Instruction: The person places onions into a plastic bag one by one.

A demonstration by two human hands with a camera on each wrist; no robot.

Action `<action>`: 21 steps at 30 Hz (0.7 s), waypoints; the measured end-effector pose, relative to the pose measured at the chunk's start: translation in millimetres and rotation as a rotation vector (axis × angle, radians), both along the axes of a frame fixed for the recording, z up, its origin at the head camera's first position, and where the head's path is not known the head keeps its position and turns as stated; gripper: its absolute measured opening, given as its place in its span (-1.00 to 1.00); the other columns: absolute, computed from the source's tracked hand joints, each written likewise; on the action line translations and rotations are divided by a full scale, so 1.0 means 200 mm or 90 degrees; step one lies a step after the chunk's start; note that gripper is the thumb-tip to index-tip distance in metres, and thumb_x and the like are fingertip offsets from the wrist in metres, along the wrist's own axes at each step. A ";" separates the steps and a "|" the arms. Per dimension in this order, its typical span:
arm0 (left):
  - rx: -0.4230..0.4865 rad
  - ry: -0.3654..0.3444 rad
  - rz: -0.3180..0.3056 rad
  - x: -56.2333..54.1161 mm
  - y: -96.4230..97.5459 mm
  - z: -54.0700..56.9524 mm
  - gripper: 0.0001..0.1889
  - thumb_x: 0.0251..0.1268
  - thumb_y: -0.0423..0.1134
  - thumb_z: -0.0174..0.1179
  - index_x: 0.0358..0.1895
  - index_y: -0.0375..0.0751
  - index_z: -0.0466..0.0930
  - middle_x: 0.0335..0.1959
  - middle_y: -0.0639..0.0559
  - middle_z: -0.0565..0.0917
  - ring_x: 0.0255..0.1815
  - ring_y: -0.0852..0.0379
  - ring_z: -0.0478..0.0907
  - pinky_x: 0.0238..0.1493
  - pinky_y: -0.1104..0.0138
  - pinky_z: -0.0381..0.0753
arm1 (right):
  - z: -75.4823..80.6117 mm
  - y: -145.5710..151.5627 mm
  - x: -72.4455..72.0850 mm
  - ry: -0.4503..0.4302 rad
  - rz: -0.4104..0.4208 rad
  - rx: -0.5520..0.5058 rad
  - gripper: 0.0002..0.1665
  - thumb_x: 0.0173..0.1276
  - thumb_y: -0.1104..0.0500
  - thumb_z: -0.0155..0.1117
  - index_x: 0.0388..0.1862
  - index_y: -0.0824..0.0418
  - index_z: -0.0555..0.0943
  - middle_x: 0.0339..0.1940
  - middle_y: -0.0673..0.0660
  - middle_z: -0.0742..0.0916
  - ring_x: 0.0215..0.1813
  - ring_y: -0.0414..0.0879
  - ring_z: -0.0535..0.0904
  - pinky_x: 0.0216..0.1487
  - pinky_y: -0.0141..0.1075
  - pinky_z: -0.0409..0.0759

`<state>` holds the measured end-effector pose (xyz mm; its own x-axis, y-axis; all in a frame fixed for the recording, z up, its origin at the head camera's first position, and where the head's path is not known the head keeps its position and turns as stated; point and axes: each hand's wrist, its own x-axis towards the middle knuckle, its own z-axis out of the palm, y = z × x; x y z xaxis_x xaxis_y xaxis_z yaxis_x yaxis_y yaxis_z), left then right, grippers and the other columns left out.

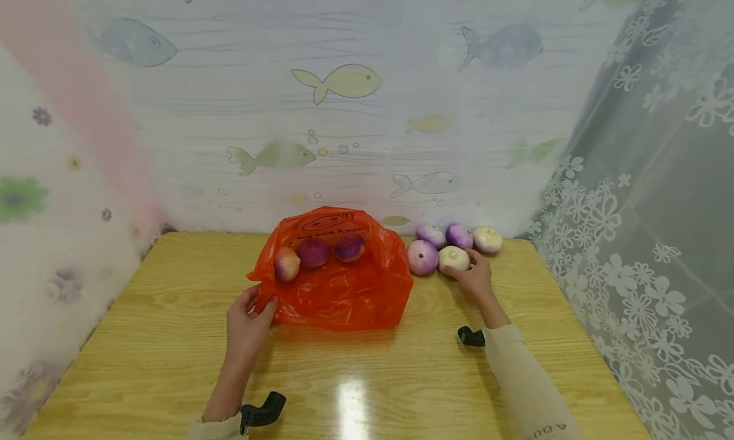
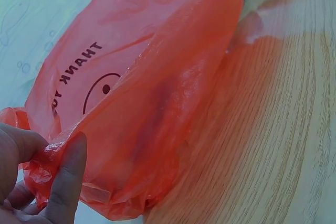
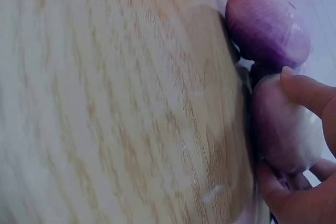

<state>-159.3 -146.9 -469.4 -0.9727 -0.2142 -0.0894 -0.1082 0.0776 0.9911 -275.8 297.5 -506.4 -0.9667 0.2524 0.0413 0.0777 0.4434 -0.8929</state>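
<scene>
A red plastic bag (image 1: 344,300) lies with its mouth spread on the table, and three onions show in it, one of them a paler onion (image 1: 287,264) at the left. My left hand (image 1: 248,322) pinches the bag's left edge; in the left wrist view thumb and fingers squeeze the crumpled film (image 2: 44,174). To the bag's right, my right hand (image 1: 474,279) grips a whitish onion (image 1: 453,259). The right wrist view shows thumb and fingers around this onion (image 3: 286,124), its near side purple, beside another purple onion (image 3: 268,27).
Close around the gripped onion sit several others: a purple onion (image 1: 422,257) next to the bag, two more behind, and a pale onion (image 1: 487,240) at the right. A fish-patterned curtain (image 1: 355,128) hangs along the back edge of the wooden table (image 1: 401,376).
</scene>
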 end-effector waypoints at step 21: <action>0.005 0.006 -0.006 0.00 0.01 0.00 -0.54 0.53 -0.35 0.09 0.42 -0.34 0.32 0.29 -0.29 0.46 -0.24 0.45 0.64 -0.21 0.50 0.70 | 0.23 -0.13 0.21 0.082 -0.019 -0.170 0.00 0.25 0.21 0.53 0.61 0.17 0.24 0.36 0.25 0.42 0.11 0.00 0.50 -0.13 -0.59 0.56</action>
